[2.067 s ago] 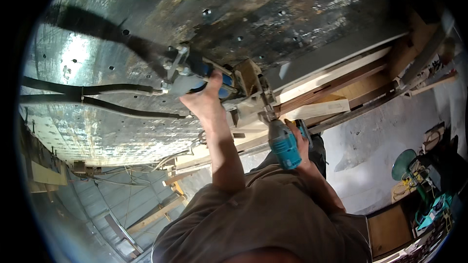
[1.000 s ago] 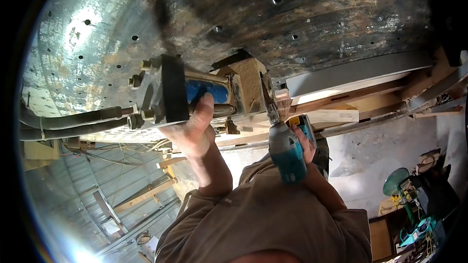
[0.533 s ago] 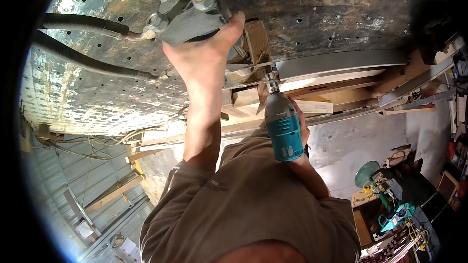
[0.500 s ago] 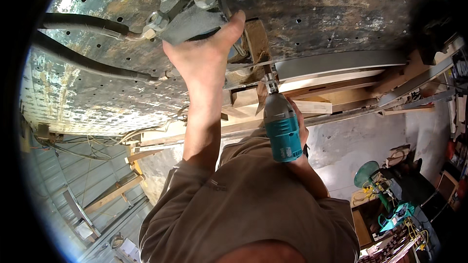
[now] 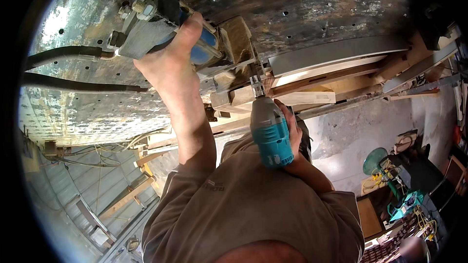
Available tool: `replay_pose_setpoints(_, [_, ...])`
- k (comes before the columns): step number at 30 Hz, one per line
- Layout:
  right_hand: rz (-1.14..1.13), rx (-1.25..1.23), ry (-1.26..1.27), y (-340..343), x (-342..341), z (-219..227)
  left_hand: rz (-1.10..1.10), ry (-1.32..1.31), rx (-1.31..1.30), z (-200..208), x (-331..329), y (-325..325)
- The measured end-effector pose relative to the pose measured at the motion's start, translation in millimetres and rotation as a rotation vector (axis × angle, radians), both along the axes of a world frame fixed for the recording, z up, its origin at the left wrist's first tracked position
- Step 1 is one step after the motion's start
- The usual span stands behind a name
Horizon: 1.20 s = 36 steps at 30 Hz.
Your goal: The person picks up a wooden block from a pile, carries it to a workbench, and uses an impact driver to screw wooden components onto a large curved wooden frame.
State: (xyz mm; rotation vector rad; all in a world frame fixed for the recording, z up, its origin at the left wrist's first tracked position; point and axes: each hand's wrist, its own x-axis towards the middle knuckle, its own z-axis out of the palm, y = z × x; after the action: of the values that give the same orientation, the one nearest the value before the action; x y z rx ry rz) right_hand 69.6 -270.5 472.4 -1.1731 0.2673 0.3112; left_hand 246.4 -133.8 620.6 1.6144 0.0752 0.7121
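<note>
My left hand (image 5: 170, 65) is closed round the near end of a grey metal bracket (image 5: 141, 39) with several bolts and nuts. Its thumb lies along the bracket's right side, while the other fingers are mostly hidden. A blue part (image 5: 204, 51) shows just right of the thumb, beside a worn wooden block (image 5: 238, 41). In my right hand (image 5: 293, 129) is a teal and grey impact driver (image 5: 271, 134), its handle hidden under the body. The driver's chuck (image 5: 257, 86) points away from me, toward the wooden pieces near the block; what its tip touches is unclear.
Two black hoses (image 5: 63, 82) run left from the bracket over a scuffed metal plate (image 5: 321, 5) with holes. A grey metal bar (image 5: 336, 59) and timber strips (image 5: 312, 98) lie to the right. A green machine (image 5: 404, 207) with cables stands at lower right.
The view has shifted, so the bracket and my left hand appear further left and more tilted. More of the blue part shows. The driver sits slightly left and stays in my right hand.
</note>
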Motion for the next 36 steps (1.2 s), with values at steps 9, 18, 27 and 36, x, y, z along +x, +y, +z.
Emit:
replay_pose_setpoints(9, [-0.02,0.118,0.042,-2.8,4.8,9.8,-0.003,0.003,0.022,2.2,0.9,-2.5])
replay_pose_setpoints(18, [-0.102,0.087,-0.141,1.5,-13.2,-34.8,-0.008,0.007,0.267,-4.8,-31.5,3.0])
replay_pose_setpoints(27, [-0.239,-0.22,-0.212,-20.2,-19.9,-41.2,-0.095,0.01,0.067,5.9,-41.7,-40.2])
replay_pose_setpoints(36, [-0.437,-0.397,-0.272,-49.4,-0.6,-41.0,-0.174,0.038,-0.01,-16.4,-21.2,-67.3])
